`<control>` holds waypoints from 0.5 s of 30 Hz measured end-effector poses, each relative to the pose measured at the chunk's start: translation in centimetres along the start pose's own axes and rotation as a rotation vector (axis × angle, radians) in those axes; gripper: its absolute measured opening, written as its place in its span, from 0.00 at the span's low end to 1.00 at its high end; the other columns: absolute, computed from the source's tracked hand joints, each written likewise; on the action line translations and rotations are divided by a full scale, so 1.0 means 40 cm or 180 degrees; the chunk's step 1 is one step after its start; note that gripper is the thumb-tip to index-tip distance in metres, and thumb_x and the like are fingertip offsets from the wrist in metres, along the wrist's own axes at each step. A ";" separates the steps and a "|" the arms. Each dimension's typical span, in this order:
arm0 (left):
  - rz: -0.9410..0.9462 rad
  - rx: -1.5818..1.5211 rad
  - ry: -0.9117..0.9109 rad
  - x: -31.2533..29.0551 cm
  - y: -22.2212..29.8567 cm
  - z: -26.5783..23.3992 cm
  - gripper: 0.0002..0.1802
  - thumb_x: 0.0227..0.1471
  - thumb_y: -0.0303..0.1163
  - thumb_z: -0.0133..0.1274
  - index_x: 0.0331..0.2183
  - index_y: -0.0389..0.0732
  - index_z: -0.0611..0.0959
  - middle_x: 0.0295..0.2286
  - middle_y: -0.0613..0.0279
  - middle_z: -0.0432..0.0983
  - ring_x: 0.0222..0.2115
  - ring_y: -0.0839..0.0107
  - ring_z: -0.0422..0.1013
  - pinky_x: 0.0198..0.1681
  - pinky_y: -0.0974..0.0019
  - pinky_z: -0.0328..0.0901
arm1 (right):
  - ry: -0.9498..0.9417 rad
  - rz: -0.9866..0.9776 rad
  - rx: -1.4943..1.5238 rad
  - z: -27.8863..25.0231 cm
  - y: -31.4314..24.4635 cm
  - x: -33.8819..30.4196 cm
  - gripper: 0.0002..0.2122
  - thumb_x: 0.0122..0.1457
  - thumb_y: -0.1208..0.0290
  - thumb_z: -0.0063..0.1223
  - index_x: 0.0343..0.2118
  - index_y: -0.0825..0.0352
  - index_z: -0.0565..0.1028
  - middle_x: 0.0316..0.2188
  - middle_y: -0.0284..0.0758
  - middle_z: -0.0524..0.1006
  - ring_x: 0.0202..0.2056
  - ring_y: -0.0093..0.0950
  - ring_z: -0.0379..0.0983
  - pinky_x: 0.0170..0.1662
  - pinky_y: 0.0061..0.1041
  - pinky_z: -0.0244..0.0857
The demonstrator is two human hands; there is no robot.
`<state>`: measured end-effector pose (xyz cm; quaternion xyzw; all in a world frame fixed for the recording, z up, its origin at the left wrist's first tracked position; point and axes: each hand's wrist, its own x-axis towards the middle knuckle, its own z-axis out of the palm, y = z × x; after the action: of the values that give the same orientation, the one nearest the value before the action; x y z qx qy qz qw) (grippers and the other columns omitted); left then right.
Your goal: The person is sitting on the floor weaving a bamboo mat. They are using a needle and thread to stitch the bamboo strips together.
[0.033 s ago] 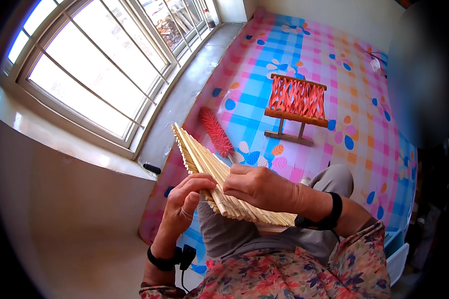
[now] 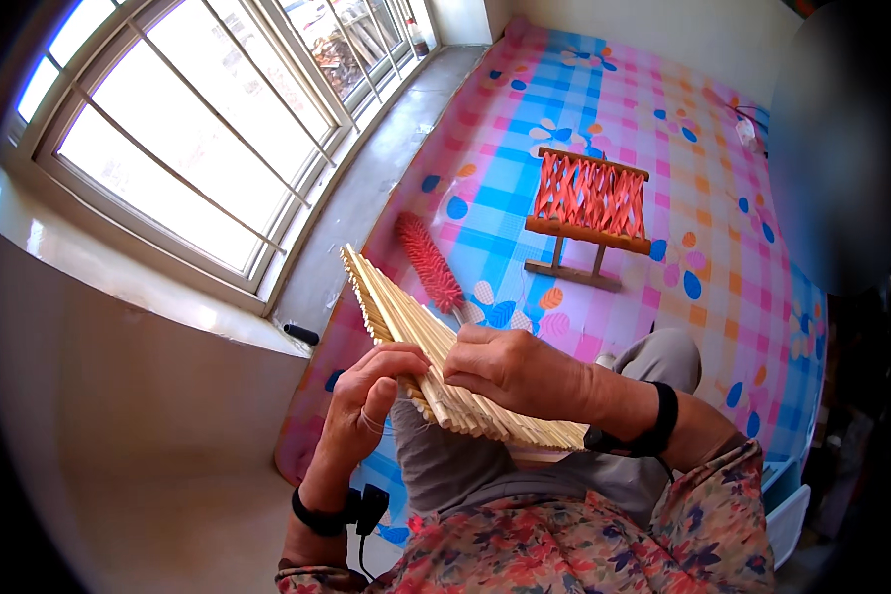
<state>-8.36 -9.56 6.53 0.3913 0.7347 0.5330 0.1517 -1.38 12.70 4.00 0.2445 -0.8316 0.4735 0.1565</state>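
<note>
A mat of pale straw-coloured stalks (image 2: 396,317), laid side by side, slants across my lap. At its near left edge my left hand (image 2: 361,401) is closed on the mat, fingers on top and thumb toward me. A thin pale thread loops around the base of that thumb. My right hand (image 2: 520,374) is closed in a pinch just above the stalks, close to the left fingertips. Whatever its fingers hold, if anything, is hidden or too fine to make out. Dark bands with small devices circle both wrists.
Beyond the mat lies a red fluffy duster (image 2: 429,262) on the checked, flowered sheet (image 2: 505,198). A wooden folding stool (image 2: 589,236) with a red strap seat stands farther off. Left are a barred window (image 2: 198,119), its grey sill (image 2: 351,168) and a small black cylinder (image 2: 301,335).
</note>
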 end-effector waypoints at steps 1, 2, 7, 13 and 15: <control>0.0111 0.0182 -0.0077 0.014 0.006 0.002 0.26 0.65 0.49 0.43 0.38 0.33 0.80 0.39 0.50 0.77 0.40 0.57 0.75 0.47 0.63 0.67 | -0.0001 -0.0036 -0.0052 -0.003 0.012 -0.002 0.04 0.59 0.74 0.58 0.34 0.67 0.75 0.28 0.40 0.72 0.31 0.40 0.75 0.33 0.32 0.68; 0.0133 0.0213 -0.0083 0.019 0.009 0.004 0.25 0.65 0.48 0.43 0.38 0.33 0.80 0.39 0.50 0.77 0.41 0.57 0.75 0.47 0.63 0.67 | -0.0013 -0.0083 -0.0087 -0.004 0.018 0.000 0.04 0.59 0.74 0.58 0.34 0.67 0.75 0.28 0.40 0.72 0.31 0.39 0.74 0.33 0.32 0.68; 0.0330 0.0353 -0.0136 0.023 -0.004 0.002 0.18 0.65 0.41 0.45 0.39 0.34 0.79 0.39 0.50 0.77 0.41 0.57 0.75 0.47 0.62 0.68 | -0.0133 0.0048 -0.0269 -0.044 0.008 0.001 0.01 0.58 0.78 0.53 0.31 0.68 0.73 0.26 0.39 0.68 0.30 0.39 0.72 0.34 0.34 0.67; 0.0312 0.0346 -0.0140 0.042 -0.007 0.016 0.16 0.64 0.40 0.45 0.38 0.36 0.78 0.36 0.53 0.77 0.38 0.56 0.75 0.42 0.61 0.69 | -0.0085 -0.0003 -0.0445 -0.063 -0.003 0.001 0.02 0.56 0.80 0.55 0.31 0.69 0.73 0.26 0.40 0.70 0.34 0.39 0.72 0.37 0.34 0.67; 0.0313 0.0339 -0.0147 0.029 -0.010 0.018 0.17 0.64 0.39 0.44 0.37 0.35 0.79 0.37 0.52 0.77 0.39 0.57 0.75 0.45 0.61 0.68 | -0.0107 0.0026 -0.0542 -0.053 -0.012 -0.004 0.02 0.56 0.81 0.55 0.31 0.68 0.73 0.26 0.39 0.70 0.36 0.39 0.73 0.37 0.34 0.68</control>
<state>-8.82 -8.28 6.11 0.4466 0.7382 0.4908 0.1213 -0.93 14.36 5.32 0.2348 -0.8723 0.3975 0.1607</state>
